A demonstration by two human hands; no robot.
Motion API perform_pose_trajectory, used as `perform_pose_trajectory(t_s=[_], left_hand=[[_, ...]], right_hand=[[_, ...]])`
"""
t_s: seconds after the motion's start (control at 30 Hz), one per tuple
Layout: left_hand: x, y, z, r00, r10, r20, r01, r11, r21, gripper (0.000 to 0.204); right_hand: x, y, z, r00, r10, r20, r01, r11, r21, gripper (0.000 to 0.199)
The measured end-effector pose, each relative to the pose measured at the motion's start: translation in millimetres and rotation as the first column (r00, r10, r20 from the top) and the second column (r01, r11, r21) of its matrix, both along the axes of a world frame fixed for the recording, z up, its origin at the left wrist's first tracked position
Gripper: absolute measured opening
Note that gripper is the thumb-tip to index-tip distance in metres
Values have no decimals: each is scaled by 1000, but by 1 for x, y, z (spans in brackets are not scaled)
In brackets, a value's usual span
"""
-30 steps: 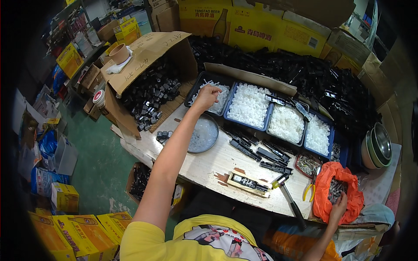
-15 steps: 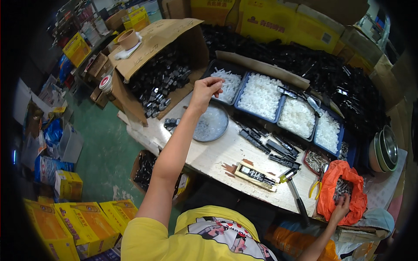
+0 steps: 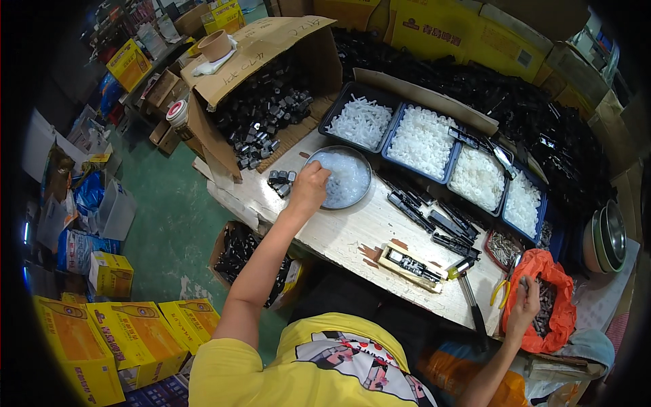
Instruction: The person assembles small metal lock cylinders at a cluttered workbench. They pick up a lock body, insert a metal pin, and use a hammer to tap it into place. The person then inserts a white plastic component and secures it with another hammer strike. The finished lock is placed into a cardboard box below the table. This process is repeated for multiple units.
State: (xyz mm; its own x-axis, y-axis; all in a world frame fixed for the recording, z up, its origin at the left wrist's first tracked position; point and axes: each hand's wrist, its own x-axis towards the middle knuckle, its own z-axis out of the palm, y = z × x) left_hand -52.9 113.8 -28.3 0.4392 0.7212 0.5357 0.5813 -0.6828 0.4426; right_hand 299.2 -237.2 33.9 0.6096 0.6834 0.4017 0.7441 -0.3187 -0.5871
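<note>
My left hand [image 3: 310,192] reaches to the left side of a round metal pan [image 3: 364,197] smeared with a pale, translucent paste. Its fingers are pinched together, and what they hold is hidden. At the near right, my right hand [image 3: 525,305] is over the left side of an orange plastic bag [image 3: 564,292] full of small grey metal parts [image 3: 544,306]. Those fingers are curled closed, their contents too small to name. Between my hands, a wooden jig [image 3: 395,264] holds a black and silver mechanism. Small black blocks [image 3: 279,182] lie beside the pan.
Behind the pan stand trays of white plastic pieces [image 3: 359,122]. An open cardboard box [image 3: 211,152] of black blocks is at left. Black assemblies [image 3: 441,224], a hammer [image 3: 471,298] and yellow-handled pliers [image 3: 500,293] lie on the bench. Stacked bowls [image 3: 603,237] stand right.
My left hand has come down and nearer, from the leftmost tray of white pieces to the pan. My right hand has lifted slightly at the orange bag. The view has shifted a little.
</note>
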Motion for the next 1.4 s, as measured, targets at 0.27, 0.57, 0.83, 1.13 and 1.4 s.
perform_pose_trajectory(t_s=[0.27, 0.57, 0.83, 1.13, 1.4], left_hand=[[6, 5, -6, 995, 28, -94, -25, 999, 31, 21], [-7, -22, 26, 978, 55, 203, -19, 985, -171, 13], [31, -106, 45, 606, 103, 789, 689, 428, -585, 11], [58, -132, 39, 542, 3, 840, 785, 356, -508, 14], [58, -133, 43, 636, -261, 726, 731, 504, -460, 12]], right_hand=[[-26, 8, -11, 939, -26, -344, 10, 999, -48, 29], [-60, 32, -6, 962, 156, -225, -164, 986, -17, 22], [-128, 89, -2, 760, 468, -452, -466, 876, 124, 17], [-136, 98, -6, 606, 482, -632, -459, 862, 218, 17], [-133, 97, -7, 565, 473, -676, -483, 854, 194, 17]])
